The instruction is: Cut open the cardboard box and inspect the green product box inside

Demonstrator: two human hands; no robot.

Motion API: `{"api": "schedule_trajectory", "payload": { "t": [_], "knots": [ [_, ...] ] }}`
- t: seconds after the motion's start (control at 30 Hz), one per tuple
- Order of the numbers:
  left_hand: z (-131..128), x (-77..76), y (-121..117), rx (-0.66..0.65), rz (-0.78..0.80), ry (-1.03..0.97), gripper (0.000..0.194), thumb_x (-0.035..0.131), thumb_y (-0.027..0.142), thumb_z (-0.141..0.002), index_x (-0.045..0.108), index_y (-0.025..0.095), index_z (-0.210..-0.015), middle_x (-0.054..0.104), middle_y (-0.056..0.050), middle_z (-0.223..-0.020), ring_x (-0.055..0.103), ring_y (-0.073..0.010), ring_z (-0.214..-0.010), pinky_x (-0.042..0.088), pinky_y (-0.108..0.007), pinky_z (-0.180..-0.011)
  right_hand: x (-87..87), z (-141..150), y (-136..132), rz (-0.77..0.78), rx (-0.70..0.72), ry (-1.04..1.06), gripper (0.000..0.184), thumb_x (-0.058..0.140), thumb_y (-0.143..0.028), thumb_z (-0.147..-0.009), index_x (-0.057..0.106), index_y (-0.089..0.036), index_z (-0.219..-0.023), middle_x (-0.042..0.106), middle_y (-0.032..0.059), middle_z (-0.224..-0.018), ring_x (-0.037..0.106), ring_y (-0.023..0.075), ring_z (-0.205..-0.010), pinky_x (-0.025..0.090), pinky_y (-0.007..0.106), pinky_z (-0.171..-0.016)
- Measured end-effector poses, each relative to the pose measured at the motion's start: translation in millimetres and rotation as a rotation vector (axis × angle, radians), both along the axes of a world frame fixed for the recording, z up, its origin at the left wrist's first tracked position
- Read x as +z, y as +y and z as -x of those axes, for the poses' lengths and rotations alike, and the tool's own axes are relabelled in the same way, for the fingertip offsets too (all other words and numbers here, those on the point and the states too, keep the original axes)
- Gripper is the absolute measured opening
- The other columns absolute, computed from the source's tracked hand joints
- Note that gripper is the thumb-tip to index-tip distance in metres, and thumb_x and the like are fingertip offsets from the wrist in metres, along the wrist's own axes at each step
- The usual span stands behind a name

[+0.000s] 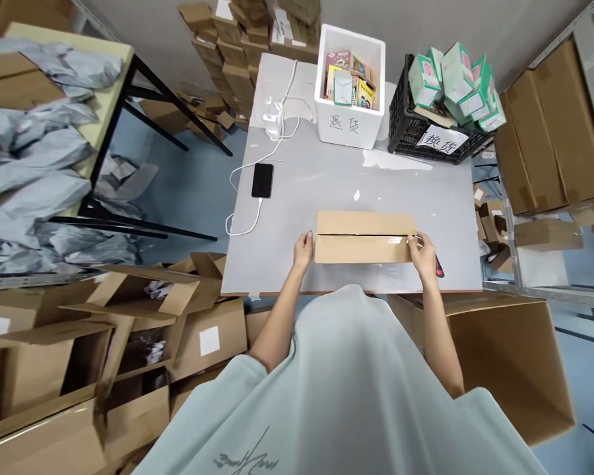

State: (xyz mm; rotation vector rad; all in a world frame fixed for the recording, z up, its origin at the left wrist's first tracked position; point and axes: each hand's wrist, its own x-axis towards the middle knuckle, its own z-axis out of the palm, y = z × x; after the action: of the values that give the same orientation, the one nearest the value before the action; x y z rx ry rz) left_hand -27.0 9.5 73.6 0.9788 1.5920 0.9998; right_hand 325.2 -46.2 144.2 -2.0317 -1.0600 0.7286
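Both hands are on the cardboard box [365,237] now, one at each short end, right at the near edge of the counter [327,185]. The left hand [303,251] has its fingers curled against the left end of the box; the right hand [422,254] has its fingers closed around the right end, thumb on top. The flaps are shut, and a shiny strip of clear tape runs along the seam between the two sets of fingers, so this looks like the handling of a sealed carton: gripped, steadied, flat on the counter. The next move, as I judge it, calls for an even squeeze from both ends so the box stays level. Just beyond the right fingers a small red-and-black tool [438,266] peeks out by the counter's edge. Well away from the left fingers lies a black phone [262,180] on a white cable. Far beyond the fingertips stand a white foam bin [349,119] and a black crate [416,135].
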Motion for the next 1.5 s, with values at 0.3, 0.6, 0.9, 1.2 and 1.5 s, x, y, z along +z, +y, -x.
{"api": "schedule_trajectory", "payload": {
  "t": [0.3,0.6,0.9,1.2,1.5],
  "knots": [
    [-38,76.4,-26,-0.597,-0.555,0.506,0.032,0.071,0.034,-0.107,0.076,0.022,-0.136,0.077,-0.016,-0.139,0.071,-0.0345,-0.132,0.055,-0.054,-0.118,14.1,-22,27,-0.096,0.124,-0.075,0.066,0.068,-0.066,-0.09,0.074,-0.014,-0.131,0.08,0.0245,-0.137,0.081,0.0317,-0.112,0.066,0.049,-0.101],
    [-59,82.8,-21,-0.677,-0.596,0.685,0.041,0.077,0.018,-0.098,0.071,0.019,-0.139,0.071,-0.018,-0.133,0.067,-0.0378,-0.13,0.051,-0.064,-0.123,36.5,-35,67,-0.136,0.349,-0.379,0.056,0.053,-0.066,-0.105,0.081,-0.019,-0.119,0.07,0.0217,-0.136,0.072,0.0314,-0.11,0.058,0.054,-0.105],
    [-55,76.7,-95,-0.627,-0.683,0.746,0.028,0.055,0.01,-0.108,0.067,0.026,-0.088,0.066,-0.005,-0.085,0.061,-0.0251,-0.089,0.053,-0.044,-0.094,11.1,-52,157,-0.016,0.442,-0.227,0.034,0.059,-0.055,-0.106,0.066,-0.022,-0.103,0.074,0.0062,-0.092,0.064,0.0238,-0.086,0.053,0.037,-0.092],
    [-64,86.5,-114,-0.571,-0.575,0.755,0.021,0.066,0.028,-0.11,0.068,0.025,-0.09,0.072,-0.006,-0.09,0.064,-0.0243,-0.088,0.049,-0.04,-0.083,-10.9,-50,176,-0.012,0.435,-0.089,0.048,0.057,-0.059,-0.103,0.072,-0.016,-0.116,0.08,0.0118,-0.104,0.07,0.025,-0.094,0.056,0.038,-0.094],
    [-52,123.5,-15,-0.851,-0.318,0.684,0.025,0.064,0.033,-0.111,0.077,0.023,-0.13,0.078,-0.012,-0.123,0.074,-0.0318,-0.117,0.059,-0.044,-0.101,38.6,-30,84,-0.259,0.304,-0.293,0.051,0.066,-0.049,-0.103,0.068,-0.015,-0.14,0.074,0.0198,-0.135,0.072,0.0295,-0.116,0.062,0.044,-0.096]
  ]
}}
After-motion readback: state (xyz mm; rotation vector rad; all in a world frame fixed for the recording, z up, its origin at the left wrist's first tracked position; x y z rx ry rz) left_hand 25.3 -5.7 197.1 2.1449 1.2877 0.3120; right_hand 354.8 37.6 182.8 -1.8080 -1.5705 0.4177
